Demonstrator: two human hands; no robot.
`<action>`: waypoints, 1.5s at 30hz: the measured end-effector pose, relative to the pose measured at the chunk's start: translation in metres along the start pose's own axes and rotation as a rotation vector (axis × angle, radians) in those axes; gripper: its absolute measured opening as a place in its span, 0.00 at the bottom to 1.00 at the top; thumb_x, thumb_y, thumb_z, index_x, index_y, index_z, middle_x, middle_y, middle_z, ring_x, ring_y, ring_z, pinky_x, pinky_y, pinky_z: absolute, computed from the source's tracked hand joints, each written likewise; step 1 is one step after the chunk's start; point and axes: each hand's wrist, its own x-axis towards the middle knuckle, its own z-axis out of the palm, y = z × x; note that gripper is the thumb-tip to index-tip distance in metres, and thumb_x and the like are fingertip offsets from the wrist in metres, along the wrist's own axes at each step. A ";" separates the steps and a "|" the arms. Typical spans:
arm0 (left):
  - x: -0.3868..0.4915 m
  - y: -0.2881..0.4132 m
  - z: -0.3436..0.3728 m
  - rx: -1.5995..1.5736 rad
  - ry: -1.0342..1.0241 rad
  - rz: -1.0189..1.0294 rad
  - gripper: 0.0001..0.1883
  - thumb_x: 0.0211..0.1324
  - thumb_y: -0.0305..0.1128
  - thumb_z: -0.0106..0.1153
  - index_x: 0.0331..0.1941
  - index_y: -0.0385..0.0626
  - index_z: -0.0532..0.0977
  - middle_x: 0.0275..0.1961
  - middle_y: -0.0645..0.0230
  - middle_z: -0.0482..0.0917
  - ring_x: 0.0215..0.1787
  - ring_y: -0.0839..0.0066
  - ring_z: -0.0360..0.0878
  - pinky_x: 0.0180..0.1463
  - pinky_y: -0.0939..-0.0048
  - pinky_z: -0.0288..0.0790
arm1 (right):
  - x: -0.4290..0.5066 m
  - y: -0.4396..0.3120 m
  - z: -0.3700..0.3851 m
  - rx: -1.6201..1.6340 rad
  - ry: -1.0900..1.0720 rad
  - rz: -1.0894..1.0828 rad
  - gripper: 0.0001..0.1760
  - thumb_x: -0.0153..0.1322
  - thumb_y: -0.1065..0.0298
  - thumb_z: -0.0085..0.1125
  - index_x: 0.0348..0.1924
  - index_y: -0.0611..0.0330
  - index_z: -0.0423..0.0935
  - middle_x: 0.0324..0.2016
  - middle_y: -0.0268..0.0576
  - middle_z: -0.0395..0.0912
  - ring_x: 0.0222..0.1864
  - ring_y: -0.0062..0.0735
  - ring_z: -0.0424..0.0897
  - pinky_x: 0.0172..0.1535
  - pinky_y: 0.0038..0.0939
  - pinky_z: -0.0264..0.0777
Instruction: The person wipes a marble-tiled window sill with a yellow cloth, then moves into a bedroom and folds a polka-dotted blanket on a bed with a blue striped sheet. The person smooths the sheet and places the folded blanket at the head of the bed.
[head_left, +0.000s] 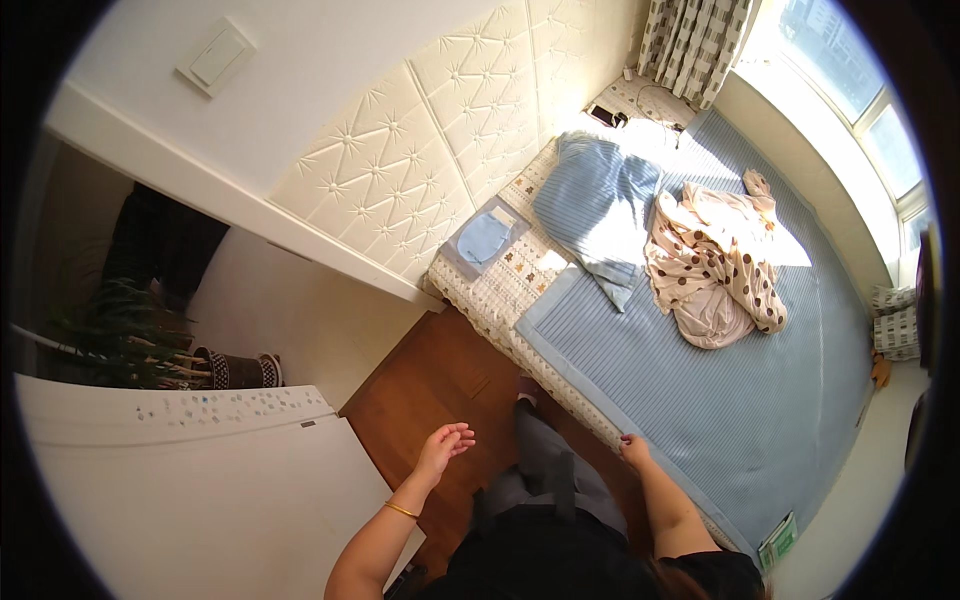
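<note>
My left hand (445, 450) hangs over the brown wooden floor, its fingers slightly curled and apart, holding nothing; a gold bangle circles the wrist. At the near edge of the bed is my right hand (634, 448), its fingers loosely bent; whether they touch the edge or grip anything I cannot tell. A blue striped mat (750, 390) covers most of the bed. On it lie a blue striped pillow (589, 195) and crumpled pale pink clothing with dark dots (705, 255). A light blue item in a clear package (484, 236) rests on the patterned sheet near the padded wall panel.
A white cabinet-like surface (195, 495) stands at the lower left, a potted plant (232, 369) behind it. Near the bed's far corner lie a phone (602, 115) and cables. A green and white book or packet (778, 540) stands by the bed's lower right edge. Windows line the right.
</note>
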 end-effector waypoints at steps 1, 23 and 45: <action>0.017 0.002 -0.009 0.023 -0.010 -0.031 0.14 0.73 0.31 0.44 0.57 0.41 0.72 0.53 0.63 0.81 0.52 0.73 0.81 0.57 0.71 0.73 | 0.004 -0.016 0.008 0.032 -0.040 0.004 0.19 0.69 0.66 0.56 0.53 0.57 0.79 0.40 0.48 0.85 0.44 0.43 0.84 0.50 0.38 0.77; 0.634 0.168 0.081 0.556 -0.198 0.223 0.33 0.60 0.30 0.64 0.66 0.36 0.61 0.64 0.57 0.72 0.63 0.68 0.72 0.64 0.69 0.69 | 0.272 -0.391 -0.050 -0.073 0.496 -0.120 0.59 0.58 0.65 0.76 0.76 0.43 0.47 0.72 0.64 0.45 0.72 0.65 0.53 0.67 0.51 0.59; 0.552 0.285 0.142 0.813 -0.275 0.087 0.39 0.65 0.55 0.56 0.64 0.29 0.65 0.61 0.42 0.74 0.64 0.55 0.73 0.68 0.62 0.64 | 0.181 -0.459 -0.184 -0.145 -0.136 -0.229 0.29 0.58 0.57 0.69 0.50 0.59 0.76 0.32 0.55 0.83 0.41 0.53 0.83 0.49 0.41 0.76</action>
